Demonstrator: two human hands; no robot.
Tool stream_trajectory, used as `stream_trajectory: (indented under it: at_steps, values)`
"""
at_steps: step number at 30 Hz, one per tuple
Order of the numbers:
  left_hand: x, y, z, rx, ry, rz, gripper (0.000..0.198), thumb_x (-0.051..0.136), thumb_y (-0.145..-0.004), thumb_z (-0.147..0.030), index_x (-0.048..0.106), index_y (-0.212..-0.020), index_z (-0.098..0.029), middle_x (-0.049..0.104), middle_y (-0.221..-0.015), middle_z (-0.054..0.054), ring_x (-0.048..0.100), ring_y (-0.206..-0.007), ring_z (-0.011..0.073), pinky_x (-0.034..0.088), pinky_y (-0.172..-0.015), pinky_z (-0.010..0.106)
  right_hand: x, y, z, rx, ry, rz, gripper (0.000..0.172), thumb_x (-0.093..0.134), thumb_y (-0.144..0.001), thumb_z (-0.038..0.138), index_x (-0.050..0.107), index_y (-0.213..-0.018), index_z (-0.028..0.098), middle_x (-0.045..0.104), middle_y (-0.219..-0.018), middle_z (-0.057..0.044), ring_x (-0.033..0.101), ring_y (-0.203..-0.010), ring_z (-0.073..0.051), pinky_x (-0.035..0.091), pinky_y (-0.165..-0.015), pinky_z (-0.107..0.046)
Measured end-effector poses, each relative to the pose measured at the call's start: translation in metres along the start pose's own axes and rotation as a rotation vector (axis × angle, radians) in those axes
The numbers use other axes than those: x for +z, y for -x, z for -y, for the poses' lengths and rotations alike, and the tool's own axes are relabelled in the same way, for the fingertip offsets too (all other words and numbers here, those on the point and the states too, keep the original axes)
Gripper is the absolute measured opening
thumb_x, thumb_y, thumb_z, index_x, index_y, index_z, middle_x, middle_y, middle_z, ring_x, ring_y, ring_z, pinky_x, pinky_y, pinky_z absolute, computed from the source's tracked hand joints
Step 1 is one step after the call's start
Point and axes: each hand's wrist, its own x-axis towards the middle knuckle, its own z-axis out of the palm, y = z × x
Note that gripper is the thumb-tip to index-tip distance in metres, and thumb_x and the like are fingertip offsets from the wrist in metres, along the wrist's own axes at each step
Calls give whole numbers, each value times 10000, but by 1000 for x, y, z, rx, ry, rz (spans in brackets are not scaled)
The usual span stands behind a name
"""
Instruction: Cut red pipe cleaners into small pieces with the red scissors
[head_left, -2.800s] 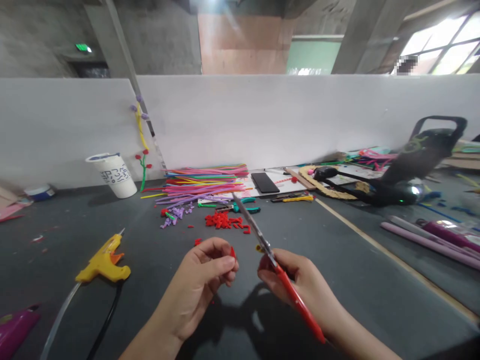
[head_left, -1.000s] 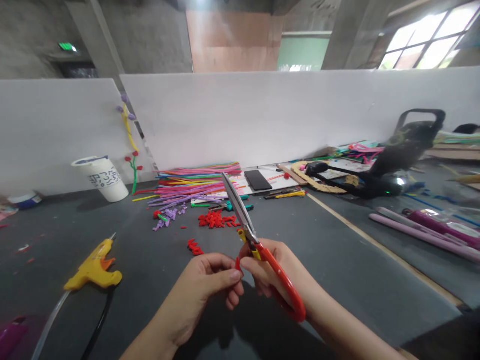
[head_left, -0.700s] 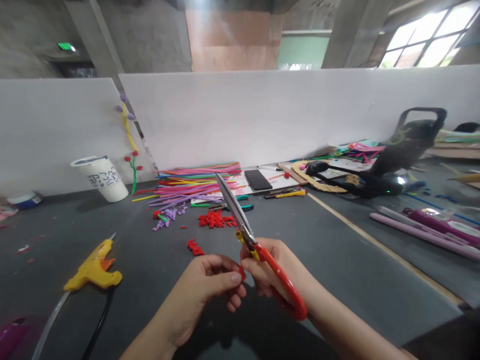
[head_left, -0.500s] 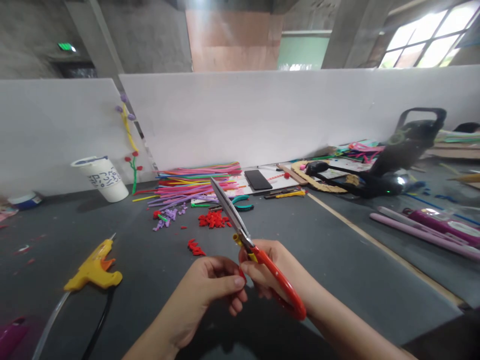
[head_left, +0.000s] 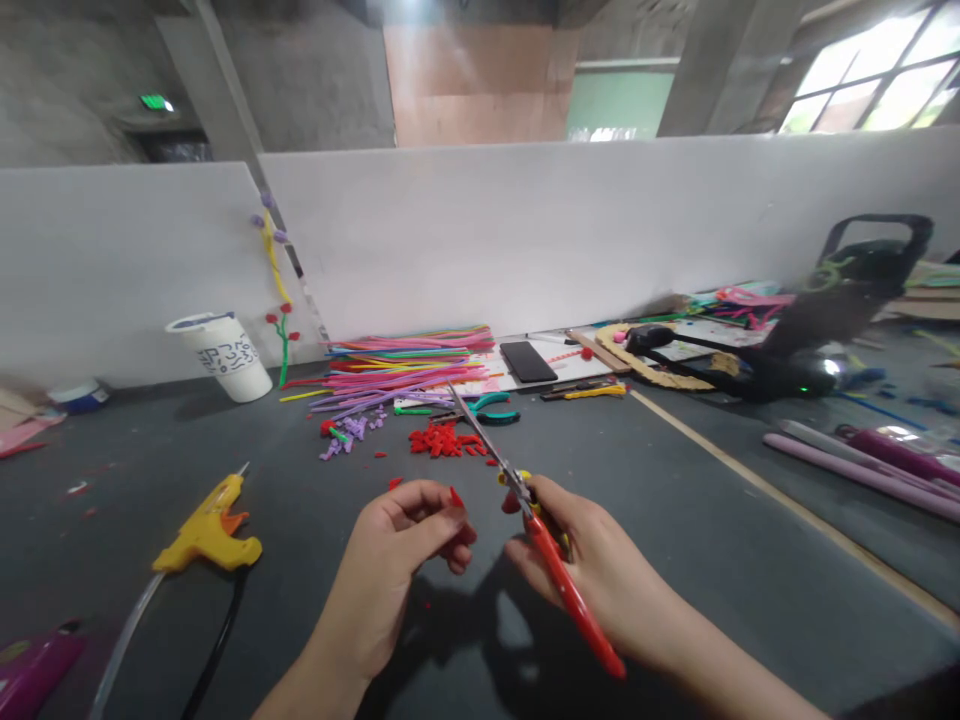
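Note:
My left hand (head_left: pixel 409 545) pinches a small red piece of pipe cleaner (head_left: pixel 456 497) between thumb and forefinger. Wrapped round the red-handled scissors (head_left: pixel 574 598) is my right hand (head_left: pixel 581 530), and their blades, nearly closed, point away and to the left. A yellow bit (head_left: pixel 514 478) shows beside the scissors' pivot; I cannot tell what it is. Beyond the hands lies a pile of short red pieces (head_left: pixel 442 441), with purple pieces (head_left: pixel 356 432) to its left. One more red bit is partly hidden behind my left hand.
A yellow glue gun (head_left: pixel 210 525) lies at the left, its cords trailing forward. Farther back are a white cup (head_left: pixel 238 365), long coloured pipe cleaners (head_left: pixel 405 370), teal-handled pliers (head_left: pixel 499 415) and a black phone (head_left: pixel 529 362). A black lamp-like device (head_left: pixel 795 350) stands at the right.
My hands have moved apart: the left one up and slightly left with the red piece, the right one to the right with the scissors. The view has shifted slightly left.

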Motion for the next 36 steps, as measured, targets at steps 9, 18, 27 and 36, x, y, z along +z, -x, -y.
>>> stream_trajectory:
  at_steps: [9, 18, 27, 36]
  values:
    - [-1, 2, -4, 198, 20, -123, 36, 590, -652, -108, 601, -637, -139, 589, -571, -13, 501, -496, 77, 410, -489, 186, 12, 14, -20, -123, 507, -83, 104, 463, -707, 298, 470, -709, 195, 500, -540, 15, 442, -458, -138, 245, -459, -231]
    - [0, 6, -3, 236, 8, -174, 104, 543, -665, -61, 560, -623, -154, 583, -535, -33, 510, -483, 80, 407, -483, 194, 16, 17, -22, -183, 653, -118, 179, 434, -733, 360, 474, -712, 186, 566, -576, -25, 525, -469, -178, 253, -453, -253]
    - [1, 8, -6, 216, 29, -165, 84, 561, -676, -91, 552, -616, -149, 594, -536, -27, 518, -483, 83, 424, -490, 202, 20, 15, -26, -211, 640, -141, 198, 424, -759, 375, 473, -703, 191, 565, -553, -13, 523, -456, -158, 268, -447, -240]
    - [2, 6, -7, 183, 42, -186, 72, 597, -673, -135, 540, -631, -147, 608, -540, -21, 524, -469, 84, 421, -476, 201, 9, 13, -23, -153, 588, -182, 208, 434, -766, 403, 472, -728, 202, 514, -521, 14, 479, -435, -139, 266, -439, -224]
